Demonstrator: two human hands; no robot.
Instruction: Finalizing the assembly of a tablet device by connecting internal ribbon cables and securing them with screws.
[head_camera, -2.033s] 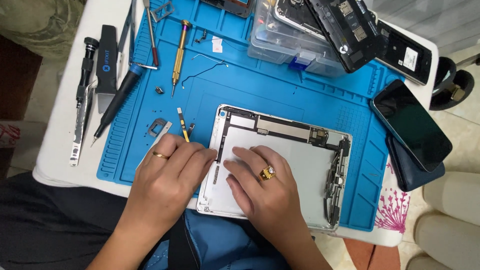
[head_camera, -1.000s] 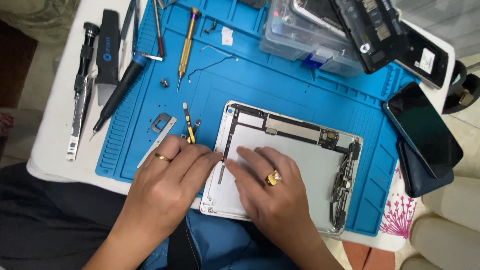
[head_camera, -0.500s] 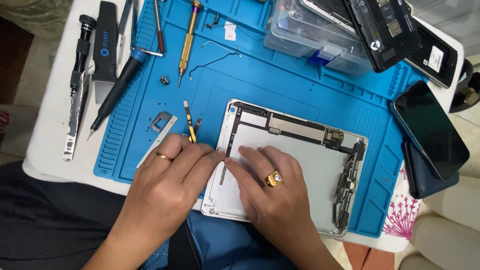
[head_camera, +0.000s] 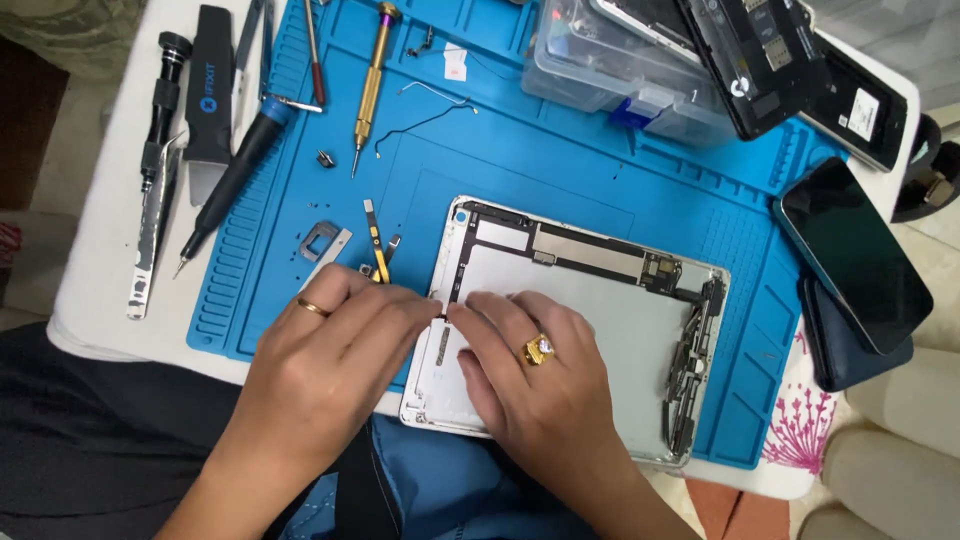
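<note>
An opened silver tablet shell (head_camera: 590, 310) lies on the blue repair mat (head_camera: 540, 170), its circuit boards showing along the top and right edges. My left hand (head_camera: 335, 355), with a gold band, rests at the shell's left edge, fingertips pinched on a small dark part. My right hand (head_camera: 530, 375), wearing a gold stone ring, lies flat inside the shell, its fingertips meeting the left hand's at that same part. A small yellow flex strip (head_camera: 376, 250) lies just above my left hand.
Screwdrivers (head_camera: 368, 85), a dark pen-shaped driver (head_camera: 235, 175), tweezers and a black opening tool lie at the upper left. A clear parts box (head_camera: 610, 75) with dark device panels on it stands at the top right. Dark phones (head_camera: 850, 250) lie at the right. A metal bracket (head_camera: 320, 240) sits nearby.
Both hands stay at the shell's left edge with fingertips together; only the camera view has shifted slightly.
</note>
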